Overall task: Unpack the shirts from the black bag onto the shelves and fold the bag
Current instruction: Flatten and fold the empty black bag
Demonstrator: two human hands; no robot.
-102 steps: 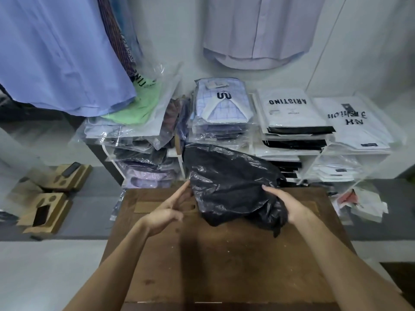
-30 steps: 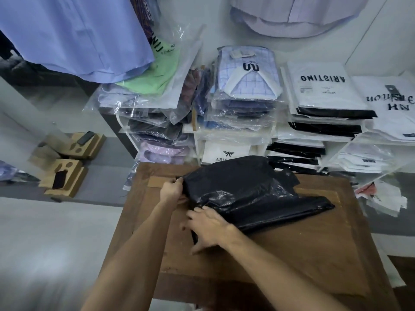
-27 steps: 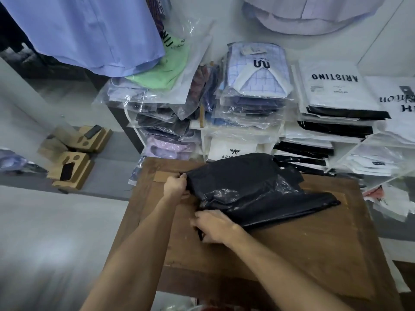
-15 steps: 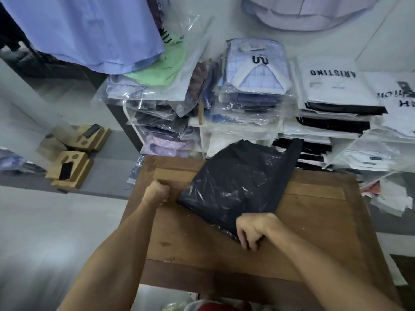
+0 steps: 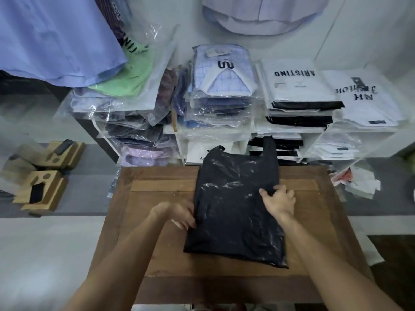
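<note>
A black bag (image 5: pixel 235 205) lies flattened on a wooden table (image 5: pixel 157 250), stretched from near the front edge to past the far edge, where its two handles stick up in front of the shelves (image 5: pixel 179 135). The bag sits right of the tabletop's middle, its long sides running roughly front to back and its near end slightly skewed. The person's left hand (image 5: pixel 177 213) rests at the bag's left edge, fingers curled down onto the plastic where it meets the wood; whether they pinch the edge or only press it cannot be told. The right hand (image 5: pixel 278 198) lies on the bag's right side, fingers bent and gripping a bunched fold of the plastic. Both bare forearms reach in from the table's front edge. Behind the table, the shelves hold stacks of packed shirts (image 5: pixel 222 81) in clear wrappers, with more white packets (image 5: pixel 296 86) to the right. Hanging shirts (image 5: pixel 58 37) fill the upper left, above cardboard trays (image 5: pixel 42 189) on the floor.
</note>
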